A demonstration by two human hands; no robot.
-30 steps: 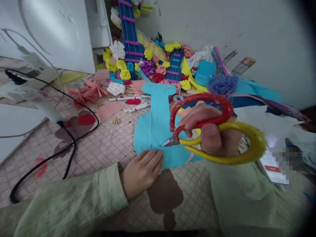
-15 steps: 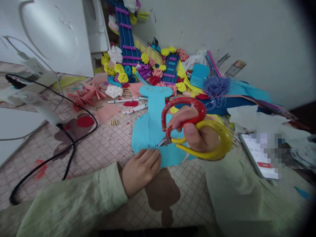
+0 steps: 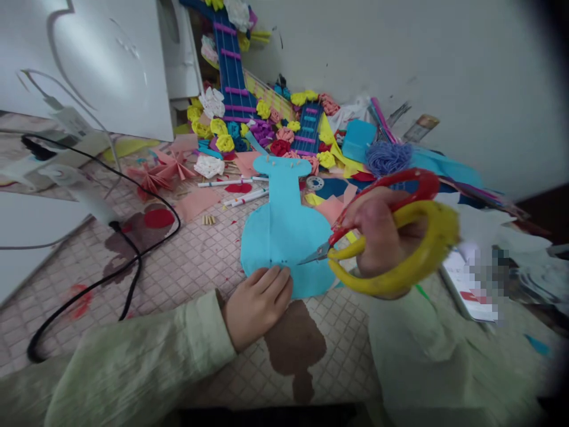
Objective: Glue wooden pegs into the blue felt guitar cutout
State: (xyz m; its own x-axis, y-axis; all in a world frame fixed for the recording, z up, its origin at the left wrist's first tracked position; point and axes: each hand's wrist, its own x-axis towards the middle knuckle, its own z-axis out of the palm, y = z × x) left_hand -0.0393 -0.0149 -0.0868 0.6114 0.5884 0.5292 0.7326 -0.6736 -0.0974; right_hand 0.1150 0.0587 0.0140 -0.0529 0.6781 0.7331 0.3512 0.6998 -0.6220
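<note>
A light-blue guitar-shaped cutout (image 3: 284, 222) lies on the table, with a row of small dark holes or dots near its lower end and small pegs along its top. My left hand (image 3: 260, 302) rests over its lower left edge, fingers laid flat and close together; the thumb is hidden. Raised over the cutout's right side, my right hand (image 3: 377, 231) grips scissors (image 3: 411, 273) with one red and one yellow handle. Their blades look closed and point left, the tip near the row of dots. Whether the tip touches the cutout I cannot tell.
Two dark-blue paper guitars (image 3: 235, 83) stand among crepe flowers (image 3: 224, 142) at the back. Purple yarn (image 3: 389, 159) lies back right, a phone (image 3: 471, 290) at right. Pens (image 3: 246, 197) and small wooden pegs (image 3: 208, 220) lie left of the cutout. A black cable (image 3: 137, 258) loops at left.
My right hand has moved right with the scissors, and the tip has shifted right along the row of dots. More of the blades shows now. My left hand stays on the cutout.
</note>
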